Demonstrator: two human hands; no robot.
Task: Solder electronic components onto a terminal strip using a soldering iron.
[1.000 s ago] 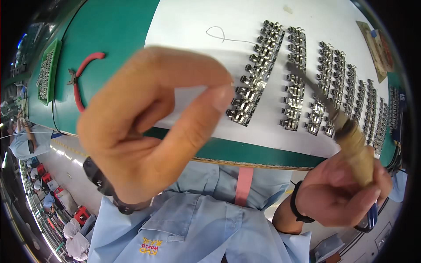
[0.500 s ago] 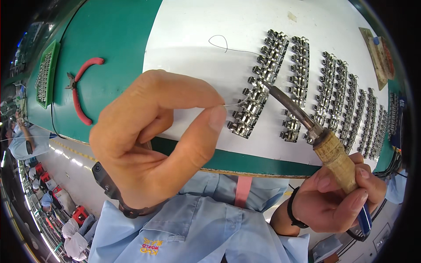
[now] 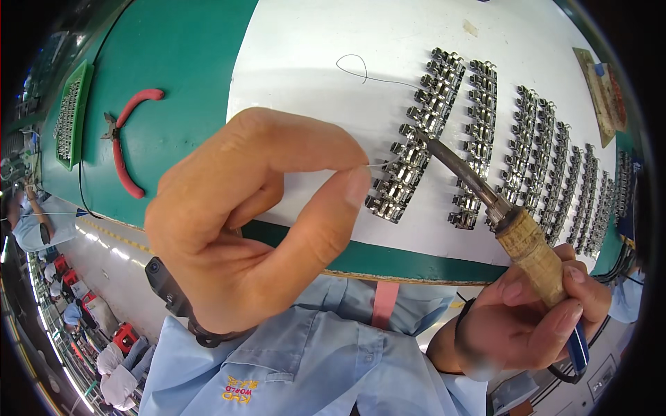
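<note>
Between the thumb and forefinger of my left hand (image 3: 257, 208) is pinched a thin silvery wire (image 3: 380, 165). It runs right to the nearest strip of small metal parts (image 3: 416, 156), which lies slanted on a white sheet (image 3: 298, 76). My right hand (image 3: 538, 315) grips a soldering iron (image 3: 531, 246) by its worn tan handle. The iron's dark tip reaches the middle of that same strip; whether it touches the metal is too small to tell. A fine dark wire loop (image 3: 352, 68) lies on the sheet and leads to the strip's upper part.
More strips of metal parts (image 3: 479, 132) stand in rows to the right. Red-handled cutters (image 3: 119, 142) and a green tray (image 3: 83, 118) of metal parts lie on the green mat (image 3: 184, 48) at left. A board-like block (image 3: 598, 97) sits far right. People work in the background.
My left hand has shifted slightly right with the wire. The strips appear a little further right in view. The iron's tip stays at about the same part of the strip.
</note>
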